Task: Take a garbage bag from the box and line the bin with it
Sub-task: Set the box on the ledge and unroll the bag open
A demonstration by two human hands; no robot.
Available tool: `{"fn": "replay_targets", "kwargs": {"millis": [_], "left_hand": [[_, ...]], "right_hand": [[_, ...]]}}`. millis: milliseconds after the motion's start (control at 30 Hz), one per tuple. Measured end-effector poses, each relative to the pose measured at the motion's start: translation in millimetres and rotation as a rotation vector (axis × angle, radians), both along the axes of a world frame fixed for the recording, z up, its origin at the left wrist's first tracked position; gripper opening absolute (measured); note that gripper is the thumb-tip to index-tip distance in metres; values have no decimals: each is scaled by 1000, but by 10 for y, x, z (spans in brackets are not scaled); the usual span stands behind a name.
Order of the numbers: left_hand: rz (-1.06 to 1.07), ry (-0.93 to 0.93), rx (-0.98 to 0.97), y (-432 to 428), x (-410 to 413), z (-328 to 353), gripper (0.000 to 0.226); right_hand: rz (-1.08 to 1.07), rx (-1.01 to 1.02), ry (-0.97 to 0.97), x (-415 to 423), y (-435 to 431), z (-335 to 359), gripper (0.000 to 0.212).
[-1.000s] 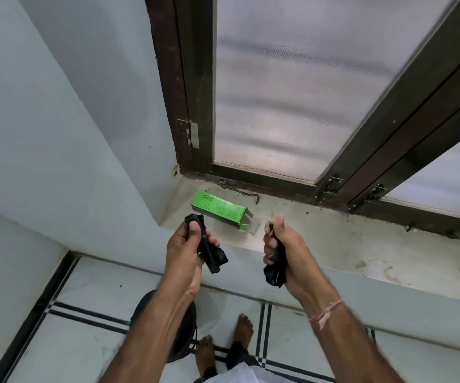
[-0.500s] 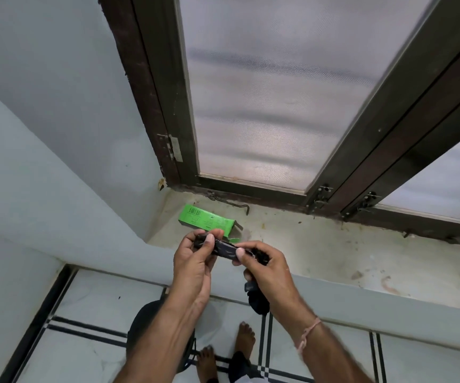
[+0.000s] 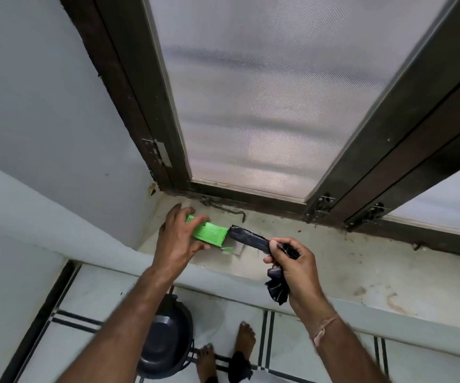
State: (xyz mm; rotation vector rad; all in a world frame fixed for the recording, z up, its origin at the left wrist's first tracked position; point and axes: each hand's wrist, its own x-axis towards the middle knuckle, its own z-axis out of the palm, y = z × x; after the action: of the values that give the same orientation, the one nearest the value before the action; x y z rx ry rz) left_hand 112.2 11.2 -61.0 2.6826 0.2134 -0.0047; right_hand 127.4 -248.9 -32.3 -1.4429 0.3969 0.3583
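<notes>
My left hand (image 3: 176, 241) grips small green cardboard box (image 3: 209, 233) steady on sill (image 3: 334, 252); right hand (image 3: 295, 265) pinches black plastic bag roll (image 3: 247, 236) at its mouth, seemingly to tuck inside; loose bag (image 3: 277, 288) dangling.

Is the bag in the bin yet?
No: the bag hangs from the right hand by the sill, apart from the bin on the floor.

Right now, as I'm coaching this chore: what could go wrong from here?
The right hand grips both the black plastic roll of bags and a crumpled loose black bag; shifting its grip may drop the bag. The roll's end meets the open end of the green cardboard box, which the left hand holds; it may snag on the loose flap.
</notes>
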Motion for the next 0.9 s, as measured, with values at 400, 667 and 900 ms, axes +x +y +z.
{"fn": "replay_targets", "kwargs": {"millis": [400,667,900], "left_hand": [[74,-102,-13,-123,-150,171,64],[130,-128,5,-203,-332,221,65],[168,-148,-112,-403,-411,232,59]], "right_hand": [[142,-166,-154,135,-84,82,4],[107,-123,-125,189,-22,116,6],[158,-40,-75,97,152,190,11]]}}
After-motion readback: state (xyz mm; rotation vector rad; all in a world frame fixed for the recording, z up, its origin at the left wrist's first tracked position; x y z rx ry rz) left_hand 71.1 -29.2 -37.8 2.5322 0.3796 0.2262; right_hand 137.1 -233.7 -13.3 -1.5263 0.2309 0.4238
